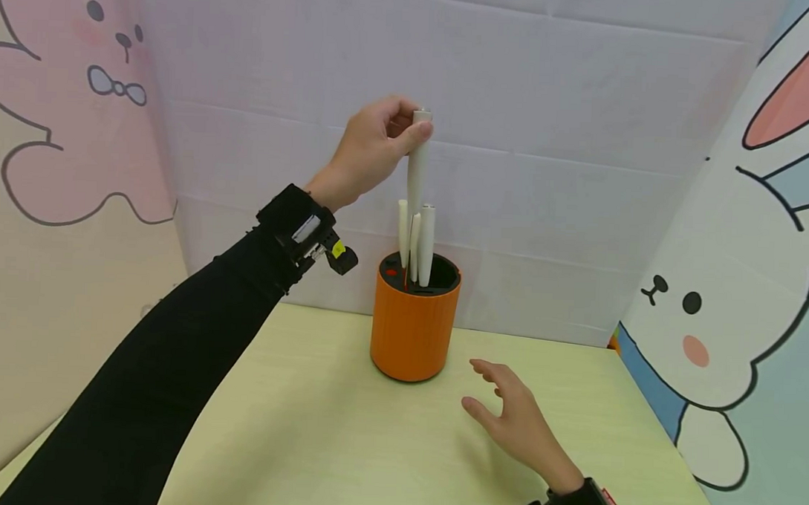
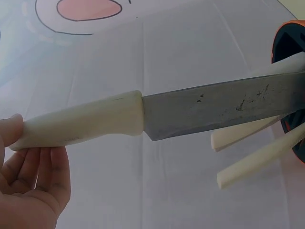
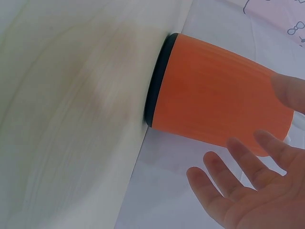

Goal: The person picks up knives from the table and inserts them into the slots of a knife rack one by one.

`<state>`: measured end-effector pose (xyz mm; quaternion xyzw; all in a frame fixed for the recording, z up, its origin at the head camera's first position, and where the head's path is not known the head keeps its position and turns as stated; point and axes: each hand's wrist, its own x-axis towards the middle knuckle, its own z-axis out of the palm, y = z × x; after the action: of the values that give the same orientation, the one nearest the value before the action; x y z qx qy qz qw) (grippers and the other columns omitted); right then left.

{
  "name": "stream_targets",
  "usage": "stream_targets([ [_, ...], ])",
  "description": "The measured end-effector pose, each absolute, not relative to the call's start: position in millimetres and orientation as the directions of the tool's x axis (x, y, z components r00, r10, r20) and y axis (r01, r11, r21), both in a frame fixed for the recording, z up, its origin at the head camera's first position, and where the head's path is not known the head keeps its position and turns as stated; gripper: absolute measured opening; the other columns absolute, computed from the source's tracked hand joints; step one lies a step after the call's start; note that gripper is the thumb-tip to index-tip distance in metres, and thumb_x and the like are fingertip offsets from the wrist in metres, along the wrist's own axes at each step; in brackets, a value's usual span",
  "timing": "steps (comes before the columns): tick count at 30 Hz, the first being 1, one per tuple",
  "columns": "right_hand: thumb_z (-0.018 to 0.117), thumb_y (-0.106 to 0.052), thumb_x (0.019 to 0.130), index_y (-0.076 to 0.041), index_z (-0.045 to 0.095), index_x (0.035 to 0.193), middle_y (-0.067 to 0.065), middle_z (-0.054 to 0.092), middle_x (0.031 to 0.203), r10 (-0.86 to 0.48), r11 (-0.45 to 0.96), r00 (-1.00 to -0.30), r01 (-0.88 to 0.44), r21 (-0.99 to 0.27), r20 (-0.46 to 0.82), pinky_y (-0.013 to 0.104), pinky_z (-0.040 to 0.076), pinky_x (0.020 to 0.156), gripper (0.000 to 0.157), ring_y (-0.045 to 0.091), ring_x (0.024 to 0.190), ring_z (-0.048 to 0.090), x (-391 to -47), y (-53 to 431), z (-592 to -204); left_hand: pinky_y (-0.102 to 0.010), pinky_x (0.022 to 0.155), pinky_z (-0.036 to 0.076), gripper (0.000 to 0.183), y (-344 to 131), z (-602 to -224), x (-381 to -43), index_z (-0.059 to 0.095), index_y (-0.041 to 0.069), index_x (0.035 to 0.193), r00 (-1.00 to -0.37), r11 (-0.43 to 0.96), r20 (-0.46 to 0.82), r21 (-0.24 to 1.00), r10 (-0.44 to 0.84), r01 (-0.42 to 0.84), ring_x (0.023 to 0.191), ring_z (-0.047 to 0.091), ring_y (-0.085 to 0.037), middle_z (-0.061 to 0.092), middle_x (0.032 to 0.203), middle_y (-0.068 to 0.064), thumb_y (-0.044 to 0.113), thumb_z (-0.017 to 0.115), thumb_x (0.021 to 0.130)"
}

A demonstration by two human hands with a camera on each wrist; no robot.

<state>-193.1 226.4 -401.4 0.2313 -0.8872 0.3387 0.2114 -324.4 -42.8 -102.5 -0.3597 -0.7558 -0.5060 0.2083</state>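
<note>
My left hand (image 1: 371, 146) pinches the butt of a knife's cream handle (image 1: 417, 167) between thumb and fingers. In the left wrist view, much of that knife's broad, spotted blade (image 2: 205, 107) is drawn up out of the orange knife holder (image 1: 411, 334), while its lower end overlaps the holder's mouth. Several other cream handles, one of them a thick handle (image 1: 427, 246), stand upright in the black top. My right hand (image 1: 520, 424) hovers low over the table, right of the holder and in front of it, fingers spread and holding nothing.
The holder stands on a pale wood-look table (image 1: 344, 443), close to a creased white sheet (image 1: 546, 205) hung behind it. A pink cartoon panel (image 1: 67, 151) lies to the left, and a rabbit-printed panel (image 1: 743, 324) borders the right side.
</note>
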Motion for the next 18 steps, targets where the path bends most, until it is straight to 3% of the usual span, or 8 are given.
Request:
stream_targets([
  [10,0.072,-0.027,0.087,-0.013,0.049,0.134,0.004,0.054,0.128,-0.281,0.664,-0.797,-0.564,-0.491,0.535,0.050,0.052,0.082,0.054,0.029,0.109,0.054,-193.8,228.1,-400.8,-0.034,0.081,0.050,0.026,-42.9,-122.0,-333.3,0.059,0.013,0.112,-0.667,0.253,0.662,0.618,0.342,0.744,0.089,0.056,-0.014,0.060,0.101,-0.003,0.033,0.061,0.095],
  [18,0.074,-0.028,0.086,-0.019,0.049,0.134,-0.001,0.054,0.128,-0.263,0.671,-0.816,-0.539,-0.510,0.515,0.046,0.051,0.084,0.055,0.019,0.110,0.052,-193.7,226.9,-402.0,-0.028,0.079,0.049,0.025,-44.2,-135.3,-329.0,0.058,0.013,0.112,-0.686,0.299,0.643,0.617,0.341,0.728,0.089,0.056,-0.012,0.061,0.100,0.000,0.033,0.059,0.096],
])
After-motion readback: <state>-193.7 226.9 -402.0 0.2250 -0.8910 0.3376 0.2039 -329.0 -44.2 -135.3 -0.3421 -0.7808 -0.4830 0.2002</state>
